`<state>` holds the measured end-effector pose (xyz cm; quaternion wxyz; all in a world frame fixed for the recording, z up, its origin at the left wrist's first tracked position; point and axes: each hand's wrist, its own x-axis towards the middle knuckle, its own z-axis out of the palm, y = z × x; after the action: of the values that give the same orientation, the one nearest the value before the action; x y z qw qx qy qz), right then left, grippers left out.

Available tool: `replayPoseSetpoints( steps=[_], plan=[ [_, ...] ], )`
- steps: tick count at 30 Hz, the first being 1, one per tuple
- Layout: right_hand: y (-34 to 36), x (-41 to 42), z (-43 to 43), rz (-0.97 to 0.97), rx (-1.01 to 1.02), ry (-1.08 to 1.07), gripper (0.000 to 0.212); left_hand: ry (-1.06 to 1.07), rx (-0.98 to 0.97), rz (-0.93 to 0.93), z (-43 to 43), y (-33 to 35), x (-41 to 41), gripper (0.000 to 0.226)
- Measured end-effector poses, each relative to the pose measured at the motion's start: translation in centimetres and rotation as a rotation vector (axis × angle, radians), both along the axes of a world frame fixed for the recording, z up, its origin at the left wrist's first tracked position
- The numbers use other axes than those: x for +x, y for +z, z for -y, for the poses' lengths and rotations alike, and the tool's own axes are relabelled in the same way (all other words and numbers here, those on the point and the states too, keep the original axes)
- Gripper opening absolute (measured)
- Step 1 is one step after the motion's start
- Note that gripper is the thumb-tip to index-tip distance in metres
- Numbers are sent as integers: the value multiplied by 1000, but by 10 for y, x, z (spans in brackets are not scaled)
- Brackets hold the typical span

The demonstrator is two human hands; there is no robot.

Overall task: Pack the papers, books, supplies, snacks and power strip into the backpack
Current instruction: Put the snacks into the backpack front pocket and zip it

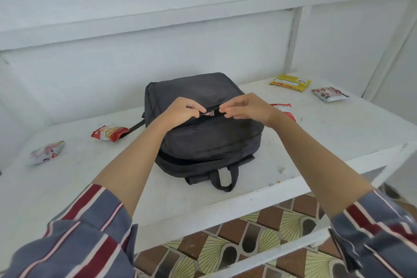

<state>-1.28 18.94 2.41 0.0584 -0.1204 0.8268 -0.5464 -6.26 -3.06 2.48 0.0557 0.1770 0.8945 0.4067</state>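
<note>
**Pinching the backpack point(203, 137) pocket open**

Dark fabric bag lies flat under both hands. The left hand point(184, 109) pinches the pocket's upper lip. The right hand point(246, 107) curls at the slit, can't tell if it's gripping. A crinkly red snack packet point(209, 113) peeks out between them.

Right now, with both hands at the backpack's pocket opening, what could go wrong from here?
A red-and-white wrapper shows in the open pocket of the backpack, between the left hand and right hand; zipping could snag it. Snacks lie unpacked on the table, such as the red packet and the yellow packet; closing up now might leave them out.
</note>
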Motion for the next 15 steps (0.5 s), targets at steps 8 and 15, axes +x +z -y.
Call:
replayPoseSetpoints(
  steps=[8, 15],
  plan=[
    [-8, 21, -82, -23, -123, -289, 15, -52, 130, -233, -92, 10, 16, 19],
    [-21, -2, -172, -54, 1, -405, 27, -145, 77, -98, -194, -6, 2, 37]
  ],
)
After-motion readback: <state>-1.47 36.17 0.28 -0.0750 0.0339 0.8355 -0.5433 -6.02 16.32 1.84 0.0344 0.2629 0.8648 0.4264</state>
